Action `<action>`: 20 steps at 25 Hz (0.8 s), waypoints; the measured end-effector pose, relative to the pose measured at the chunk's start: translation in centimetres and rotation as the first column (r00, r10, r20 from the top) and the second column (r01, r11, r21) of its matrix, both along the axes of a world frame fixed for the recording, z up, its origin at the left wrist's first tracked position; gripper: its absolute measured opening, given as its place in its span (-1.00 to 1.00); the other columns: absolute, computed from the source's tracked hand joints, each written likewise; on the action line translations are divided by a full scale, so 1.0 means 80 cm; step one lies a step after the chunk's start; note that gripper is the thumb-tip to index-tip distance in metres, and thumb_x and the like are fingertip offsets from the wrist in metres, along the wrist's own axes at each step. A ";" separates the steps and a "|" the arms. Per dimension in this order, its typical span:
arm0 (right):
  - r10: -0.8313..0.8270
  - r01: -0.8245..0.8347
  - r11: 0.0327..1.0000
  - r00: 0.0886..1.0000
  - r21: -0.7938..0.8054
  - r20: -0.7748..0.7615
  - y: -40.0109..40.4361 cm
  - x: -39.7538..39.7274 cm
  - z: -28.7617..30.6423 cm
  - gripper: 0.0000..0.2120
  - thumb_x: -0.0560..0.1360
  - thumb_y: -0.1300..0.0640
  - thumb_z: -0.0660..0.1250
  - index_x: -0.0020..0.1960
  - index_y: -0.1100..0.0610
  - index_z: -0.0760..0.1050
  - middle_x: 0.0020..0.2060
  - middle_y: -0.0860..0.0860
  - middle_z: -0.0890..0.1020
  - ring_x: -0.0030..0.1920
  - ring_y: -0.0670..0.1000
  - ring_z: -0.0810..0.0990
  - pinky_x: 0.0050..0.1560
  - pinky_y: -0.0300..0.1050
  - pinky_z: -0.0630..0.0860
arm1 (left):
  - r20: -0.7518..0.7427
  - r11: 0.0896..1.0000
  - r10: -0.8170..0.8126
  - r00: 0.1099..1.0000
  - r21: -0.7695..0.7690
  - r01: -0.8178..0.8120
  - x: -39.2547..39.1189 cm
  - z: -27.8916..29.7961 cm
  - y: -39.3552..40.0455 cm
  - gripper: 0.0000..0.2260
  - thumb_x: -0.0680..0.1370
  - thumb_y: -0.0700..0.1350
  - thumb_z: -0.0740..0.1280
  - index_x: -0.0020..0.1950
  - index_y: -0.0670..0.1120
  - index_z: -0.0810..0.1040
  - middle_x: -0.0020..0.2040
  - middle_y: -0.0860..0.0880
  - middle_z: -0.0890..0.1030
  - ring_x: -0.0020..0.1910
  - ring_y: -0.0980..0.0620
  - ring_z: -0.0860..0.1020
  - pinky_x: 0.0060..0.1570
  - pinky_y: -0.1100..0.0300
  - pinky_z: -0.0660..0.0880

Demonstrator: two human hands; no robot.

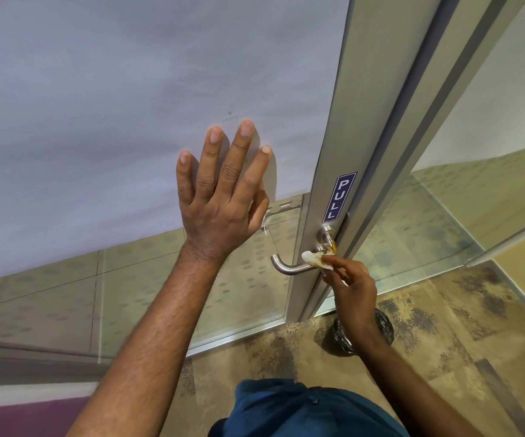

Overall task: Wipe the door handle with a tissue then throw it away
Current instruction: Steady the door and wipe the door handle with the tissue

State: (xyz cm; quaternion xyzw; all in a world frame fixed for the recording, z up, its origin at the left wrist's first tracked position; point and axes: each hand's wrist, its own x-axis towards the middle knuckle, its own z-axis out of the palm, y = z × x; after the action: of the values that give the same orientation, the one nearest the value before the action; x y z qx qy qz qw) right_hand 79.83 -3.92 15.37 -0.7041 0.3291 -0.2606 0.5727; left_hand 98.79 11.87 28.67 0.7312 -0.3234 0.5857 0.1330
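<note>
Blue shirt [302, 411]: lowest in frame, nearest the camera, on the person's torso.

Floor [444, 326]: mottled tan and dark patterned covering, running up to the door's lower rail.

Bin [381, 326]: dark, with a black liner, standing on the floor near the foot of the door frame; largely hidden behind the right wrist.

Right hand [352, 288]: raised to the handle, fingers pinched together on the tissue.

Tissue [316, 259]: white, crumpled, marked with a brown-orange stain; pressed against the door handle at the end nearest the frame.

Door handle [289, 267]: brushed metal lever, its free end curving left; mounted on the door's metal stile. An orange-brown smear shows on its neck, just above the tissue.

Left hand [223, 190]: flat and open, fingers spread, palm laid against the door panel, well apart from the handle.

PULL sign [340, 197]: dark blue with white letters, set vertically on the stile just above the handle.

Door panel [128, 105]: upper part pale and opaque, lower part clear glass.

Side glass [428, 234]: to the right of the frame, with further floor visible beyond.
</note>
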 end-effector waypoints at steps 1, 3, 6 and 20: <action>-0.039 0.038 0.993 0.999 0.112 0.004 -0.002 0.001 0.002 -0.76 0.55 0.28 0.42 0.15 0.06 0.70 0.08 -0.06 0.68 0.11 -0.04 0.67 0.18 0.13 0.66 | -0.001 1.000 -0.001 1.000 0.000 0.001 0.000 0.000 0.000 -0.49 0.59 -0.08 0.39 0.55 0.01 0.48 0.61 -0.08 0.39 0.77 -0.05 -0.06 0.73 -0.10 -0.13; -0.104 0.098 0.942 0.995 0.320 0.000 -0.007 0.000 0.010 -0.80 0.56 0.28 0.40 0.13 0.09 0.69 0.09 0.05 0.73 0.15 0.07 0.69 0.25 0.16 0.62 | 0.001 1.000 0.000 1.000 0.002 0.000 0.001 0.001 0.001 -0.49 0.59 -0.08 0.39 0.56 0.01 0.48 0.61 -0.08 0.38 0.77 -0.05 -0.06 0.73 -0.10 -0.13; -0.122 0.096 0.861 0.992 0.500 0.020 -0.010 -0.005 0.022 -0.83 0.60 0.22 0.35 0.13 0.08 0.67 0.08 0.06 0.75 0.16 0.08 0.70 0.23 0.01 0.60 | -0.003 1.000 -0.001 1.000 0.006 0.001 0.001 0.002 0.000 -0.49 0.59 -0.08 0.39 0.56 0.01 0.47 0.61 -0.08 0.38 0.77 -0.05 -0.07 0.73 -0.10 -0.14; -0.205 0.153 0.459 0.977 0.875 -0.063 -0.004 0.037 0.037 -0.81 0.57 0.13 0.42 0.14 0.18 0.60 -0.14 0.07 0.77 -0.06 0.03 0.68 -0.02 -0.07 0.52 | 0.023 0.999 -0.025 0.999 0.030 0.025 0.003 0.001 0.001 -0.47 0.60 -0.06 0.38 0.59 0.01 0.46 0.76 0.01 0.09 0.77 -0.07 -0.02 0.75 -0.11 -0.14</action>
State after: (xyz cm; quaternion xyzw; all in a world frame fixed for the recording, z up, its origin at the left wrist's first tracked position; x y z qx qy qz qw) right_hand 82.81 -4.27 18.33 -0.2684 0.4728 -0.1331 0.8287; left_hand 99.03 11.95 28.76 0.7223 -0.3426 0.5875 0.1257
